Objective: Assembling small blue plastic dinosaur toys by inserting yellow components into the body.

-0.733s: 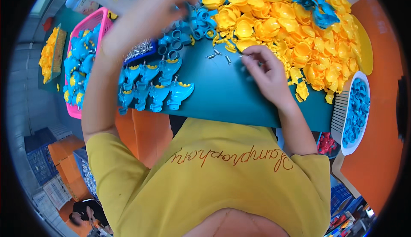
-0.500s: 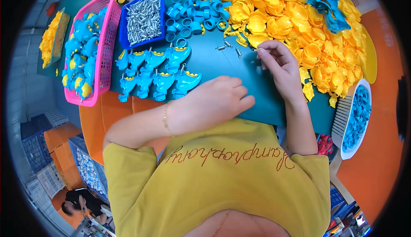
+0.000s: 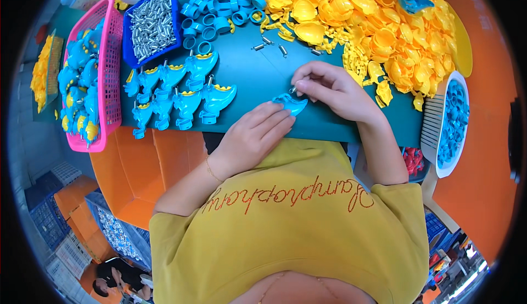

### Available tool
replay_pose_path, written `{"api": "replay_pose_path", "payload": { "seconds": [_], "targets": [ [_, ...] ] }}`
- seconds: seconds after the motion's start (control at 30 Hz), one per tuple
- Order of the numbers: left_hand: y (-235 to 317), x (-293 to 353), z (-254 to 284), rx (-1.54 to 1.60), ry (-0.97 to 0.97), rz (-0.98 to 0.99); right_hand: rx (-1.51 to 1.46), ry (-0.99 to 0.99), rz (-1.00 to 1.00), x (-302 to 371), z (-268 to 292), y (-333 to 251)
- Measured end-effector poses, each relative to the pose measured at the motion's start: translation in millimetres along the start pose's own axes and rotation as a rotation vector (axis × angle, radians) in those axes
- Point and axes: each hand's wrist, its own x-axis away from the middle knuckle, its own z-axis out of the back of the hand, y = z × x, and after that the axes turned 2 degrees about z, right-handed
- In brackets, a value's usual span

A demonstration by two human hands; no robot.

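Observation:
At the table's near edge my left hand [image 3: 257,134] is closed on a blue plastic toy part [image 3: 293,105], curved and pointed like those laid out to the left. My right hand [image 3: 329,88] pinches a small silver metal pin [image 3: 293,90] at the top edge of this part. Its lower end is hidden, so I cannot tell how far it sits inside. Several finished-looking blue parts [image 3: 186,102] with yellow scalloped strips and upright metal pins lie in two rows left of my hands. Loose metal pins [image 3: 282,50] rest on the green table farther off.
A blue tray of metal pins [image 3: 177,35] and a pink basket [image 3: 113,73] of blue-and-yellow parts stand at the left. Blue rings [image 3: 222,25] and a heap of yellow shells [image 3: 384,35] cover the far side. A white basket [image 3: 464,92] with blue pieces is at the right.
My right hand has come nearer and leftward, bringing the metal pin to the blue part. My left hand has turned, and the blue part now shows at its fingers. The view has shifted slightly.

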Motion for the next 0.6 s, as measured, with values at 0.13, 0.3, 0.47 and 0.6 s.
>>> {"api": "replay_pose_path", "payload": {
  "seconds": [0.13,0.3,0.47,0.6],
  "targets": [
    [-3,0,-1,0.062,-0.012,-0.013,0.036,-0.039,0.024,-9,-3,6],
    [-2,-3,-1,0.175,0.033,0.087,-0.079,-0.078,-0.043,-12,4,-5],
    [-11,-8,-1,0.138,-0.006,-0.006,0.000,-0.069,-0.001,-15,0,5],
    [-12,-8,-1,0.152,0.020,0.006,0.096,-0.059,-0.010,-18,1,4]
  ]
}}
